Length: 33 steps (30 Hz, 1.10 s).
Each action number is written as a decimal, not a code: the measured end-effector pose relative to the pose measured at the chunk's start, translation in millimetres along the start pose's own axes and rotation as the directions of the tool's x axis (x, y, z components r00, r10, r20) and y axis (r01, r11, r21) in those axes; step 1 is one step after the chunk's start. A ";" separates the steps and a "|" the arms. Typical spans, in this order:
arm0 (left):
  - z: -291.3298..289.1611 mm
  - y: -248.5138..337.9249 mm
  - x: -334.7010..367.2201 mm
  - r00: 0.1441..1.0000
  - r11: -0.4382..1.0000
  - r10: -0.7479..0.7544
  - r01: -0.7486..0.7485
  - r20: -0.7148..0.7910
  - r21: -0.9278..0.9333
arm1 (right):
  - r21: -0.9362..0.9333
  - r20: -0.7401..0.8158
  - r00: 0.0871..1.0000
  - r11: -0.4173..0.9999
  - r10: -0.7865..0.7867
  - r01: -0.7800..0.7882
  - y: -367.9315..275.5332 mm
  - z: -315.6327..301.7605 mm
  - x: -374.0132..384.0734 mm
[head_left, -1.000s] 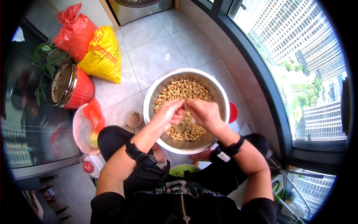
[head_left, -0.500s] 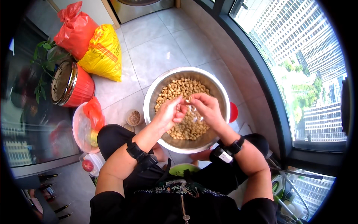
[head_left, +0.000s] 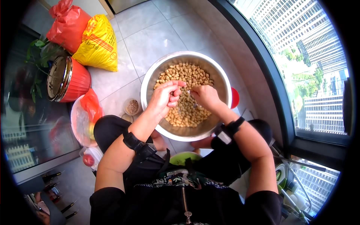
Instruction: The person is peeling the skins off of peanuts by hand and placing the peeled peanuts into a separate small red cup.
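Over the steel bowl [head_left: 186, 134], left hand [head_left: 165, 98] and right hand [head_left: 205, 96] are held curled (contents cannot be told); peanuts [head_left: 186, 116] inside, probably light, brittle, are best pinched mid-shell.

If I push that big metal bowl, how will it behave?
The metal bowl should feel fairly heavy, given the broad spread of peanuts inside. Its rigid-looking wall probably won't flex. The peanuts look loose and rounded, so a sharp shove would likely make them shift.
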<state>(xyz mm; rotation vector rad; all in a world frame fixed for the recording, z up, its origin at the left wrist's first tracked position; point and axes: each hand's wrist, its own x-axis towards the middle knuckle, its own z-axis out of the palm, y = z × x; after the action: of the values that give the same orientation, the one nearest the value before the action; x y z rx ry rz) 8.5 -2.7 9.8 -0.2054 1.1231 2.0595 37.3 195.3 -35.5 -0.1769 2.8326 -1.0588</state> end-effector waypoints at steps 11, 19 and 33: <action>2.4 -1.4 -3.9 1.000 0.998 -0.012 0.012 0.002 0.057 | -0.455 0.145 0.989 0.889 0.028 0.041 18.0 41.2 -2.8; 2.2 -0.7 -3.8 1.000 0.997 -0.026 0.025 0.003 0.071 | -0.454 0.151 0.988 0.889 0.012 0.059 19.9 41.7 1.0; 5.0 -14.3 0.4 0.997 0.996 0.071 -0.072 0.031 0.051 | 0.358 -0.226 0.973 0.926 -0.041 0.123 -50.3 -33.0 -4.5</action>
<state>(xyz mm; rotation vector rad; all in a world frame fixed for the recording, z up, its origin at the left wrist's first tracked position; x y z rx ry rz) 19.1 5.9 3.3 -0.1105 1.1806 2.0861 40.4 179.5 22.6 -0.1554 2.7531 -1.7031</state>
